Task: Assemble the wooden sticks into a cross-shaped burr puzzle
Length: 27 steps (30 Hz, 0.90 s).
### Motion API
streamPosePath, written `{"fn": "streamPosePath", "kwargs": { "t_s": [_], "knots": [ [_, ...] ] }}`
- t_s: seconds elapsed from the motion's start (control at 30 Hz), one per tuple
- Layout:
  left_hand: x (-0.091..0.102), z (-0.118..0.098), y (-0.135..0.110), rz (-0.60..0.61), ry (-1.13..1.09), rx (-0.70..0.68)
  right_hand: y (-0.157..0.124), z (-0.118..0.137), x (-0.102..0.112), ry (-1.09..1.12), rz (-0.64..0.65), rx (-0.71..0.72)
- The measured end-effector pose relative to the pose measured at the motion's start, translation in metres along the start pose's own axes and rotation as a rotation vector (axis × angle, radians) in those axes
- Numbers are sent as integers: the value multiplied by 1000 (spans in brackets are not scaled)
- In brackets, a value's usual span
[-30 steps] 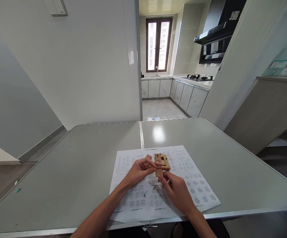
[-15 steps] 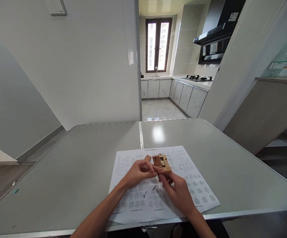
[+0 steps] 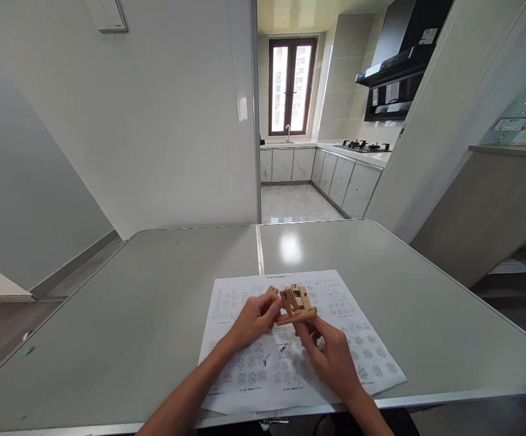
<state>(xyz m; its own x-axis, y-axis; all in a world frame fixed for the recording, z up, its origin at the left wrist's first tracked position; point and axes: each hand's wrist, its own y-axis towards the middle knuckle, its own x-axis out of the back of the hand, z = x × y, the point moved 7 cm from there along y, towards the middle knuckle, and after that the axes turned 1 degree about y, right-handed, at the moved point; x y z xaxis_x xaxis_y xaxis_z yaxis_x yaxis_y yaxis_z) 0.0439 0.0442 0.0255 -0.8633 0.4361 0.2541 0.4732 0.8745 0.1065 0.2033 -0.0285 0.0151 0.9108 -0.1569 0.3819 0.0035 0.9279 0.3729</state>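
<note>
A small wooden interlocking puzzle (image 3: pixel 296 303), made of pale notched bars, is held just above a printed instruction sheet (image 3: pixel 362 348). My left hand (image 3: pixel 254 321) pinches its left side with fingers closed on a bar. From below and to the right, my right hand (image 3: pixel 327 357) grips the underside of the puzzle with thumb and fingers closed. Both forearms come in from the near table edge.
The sheet lies on a grey folding table (image 3: pixel 144 315) with a centre seam (image 3: pixel 258 248). A small green speck (image 3: pixel 27 350) lies near the left edge. Beyond the table are a white wall, a kitchen doorway and a counter at right.
The wooden puzzle has been turned in my hands, from lying flatter with a long bar upright to a tilted, more compact pose. Both hands stayed on it.
</note>
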Motion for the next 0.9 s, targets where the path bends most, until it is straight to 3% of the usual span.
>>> {"fn": "streamPosePath", "kwargs": {
  "t_s": [0.13, 0.3, 0.5, 0.63, 0.9],
  "knots": [
    [-9, -3, -4, 113, 101, -18, 0, -2, 0, 32, -4, -29],
    [-8, -8, -4, 127, 156, -79, 0, -3, 1, 38, -29, -41],
    [8, -6, 0, -110, 270, -101, 0, 0, 0, 27, -7, -15],
    [22, -1, 0, -271, 491, -112, 0, 0, -1, 30, -10, -2],
    [27, 12, 1, -308, 654, -115, 0, -1, -5, 18, 26, 30]
  ]
}}
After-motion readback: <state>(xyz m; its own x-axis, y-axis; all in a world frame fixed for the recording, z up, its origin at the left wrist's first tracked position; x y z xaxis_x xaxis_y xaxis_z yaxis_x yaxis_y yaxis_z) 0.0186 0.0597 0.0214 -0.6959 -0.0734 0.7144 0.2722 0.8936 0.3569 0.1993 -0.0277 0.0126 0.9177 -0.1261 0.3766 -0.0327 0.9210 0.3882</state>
